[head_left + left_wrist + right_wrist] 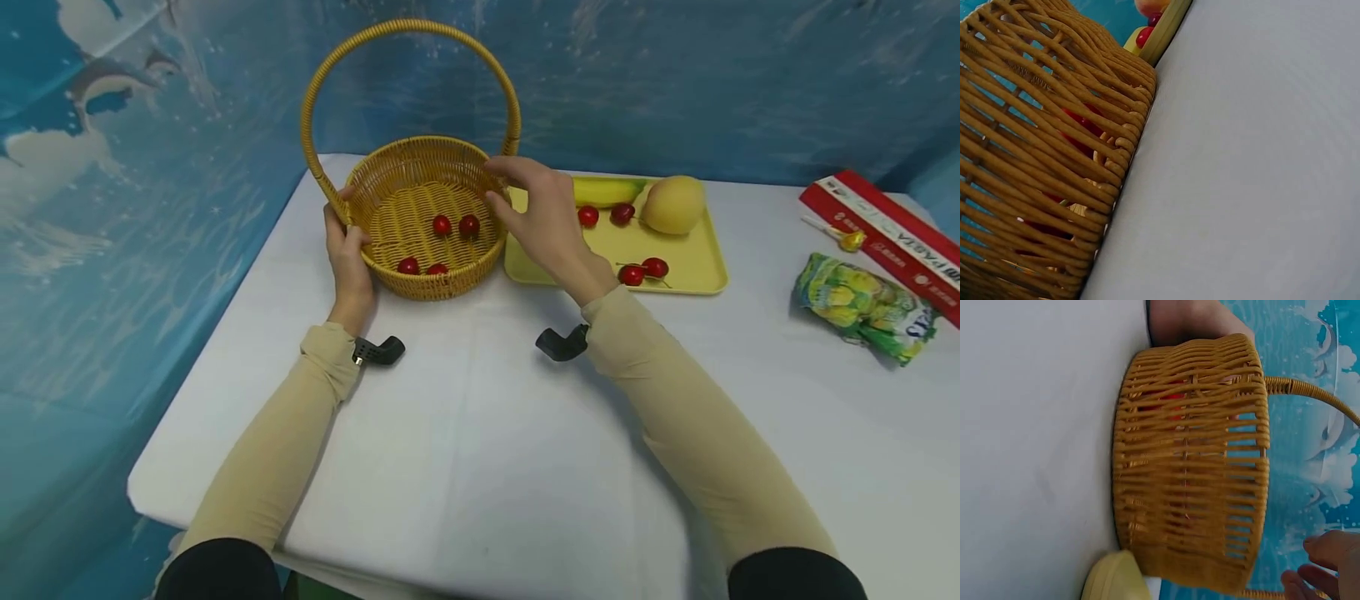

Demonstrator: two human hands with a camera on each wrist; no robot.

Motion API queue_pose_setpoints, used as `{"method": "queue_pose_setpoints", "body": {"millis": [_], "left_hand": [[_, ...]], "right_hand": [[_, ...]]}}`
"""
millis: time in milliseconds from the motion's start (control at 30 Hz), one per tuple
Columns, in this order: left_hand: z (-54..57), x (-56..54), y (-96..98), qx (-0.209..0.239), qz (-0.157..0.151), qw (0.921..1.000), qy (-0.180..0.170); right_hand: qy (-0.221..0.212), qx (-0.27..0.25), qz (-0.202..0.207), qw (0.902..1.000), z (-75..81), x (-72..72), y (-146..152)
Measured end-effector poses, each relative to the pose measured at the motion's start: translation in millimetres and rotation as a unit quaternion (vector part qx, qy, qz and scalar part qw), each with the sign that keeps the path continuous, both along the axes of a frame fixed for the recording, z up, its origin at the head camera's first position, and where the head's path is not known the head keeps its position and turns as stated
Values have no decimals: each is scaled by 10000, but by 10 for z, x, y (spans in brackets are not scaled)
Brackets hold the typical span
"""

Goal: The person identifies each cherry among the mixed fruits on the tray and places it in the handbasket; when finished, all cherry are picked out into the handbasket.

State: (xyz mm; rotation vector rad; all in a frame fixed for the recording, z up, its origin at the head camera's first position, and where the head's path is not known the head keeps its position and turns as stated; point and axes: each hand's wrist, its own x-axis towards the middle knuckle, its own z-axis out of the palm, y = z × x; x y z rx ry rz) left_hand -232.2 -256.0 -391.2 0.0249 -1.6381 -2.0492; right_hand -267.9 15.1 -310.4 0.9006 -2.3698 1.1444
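Observation:
A woven wicker basket (431, 283) with a tall hoop handle stands on the table, several red cherries (442, 225) lying on its bottom. My left hand (349, 262) grips the basket's left side at the base of the handle, thumb over the rim. At the right rim is my right hand (543, 217), its thumb and fingers apart with nothing visible between them. In the right wrist view the loosely bent fingers (1319, 544) show beside the basket's top edge. The left wrist view shows the basket's weave (1054, 137) close up, with red fruit behind it.
Right of the basket, a yellow tray (690, 279) holds a banana (603, 192), a round yellow fruit (675, 205) and several cherries (655, 267). Farther right lie a red pasta box (892, 237), a wrapped lollipop (851, 241) and a green bag (862, 304). A blue curtain (675, 92) hangs behind the table.

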Motion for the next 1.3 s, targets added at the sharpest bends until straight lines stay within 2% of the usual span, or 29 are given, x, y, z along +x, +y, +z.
{"method": "queue_pose_setpoints", "body": {"millis": [67,167,333,467,633,867,1100,1300], "left_hand": [[12,-5,5,-8,-19,10000,-6],[37,-6,-25,-42,7,10000,-23],[80,13,-115,-28,27,10000,-45],[89,48,-180,-38,58,9999,-106],[91,95,-252,-15,136,9999,-101],[145,98,-341,17,62,10000,-51],[167,233,-479,178,242,9995,-26],[115,422,-535,459,308,9984,109]], "right_hand": [[130,-88,-110,9998,-9,24,106],[87,-207,-379,9990,-41,34,293],[-552,-535,-1066,9913,-191,8,561],[-953,-639,-1320,9846,-377,-32,652],[-842,-380,-1383,9861,-549,-74,622],[-419,153,-1480,9880,-645,-39,539],[-694,602,-1193,9886,-673,-56,371],[-904,856,-793,9891,-693,5,284]]}}
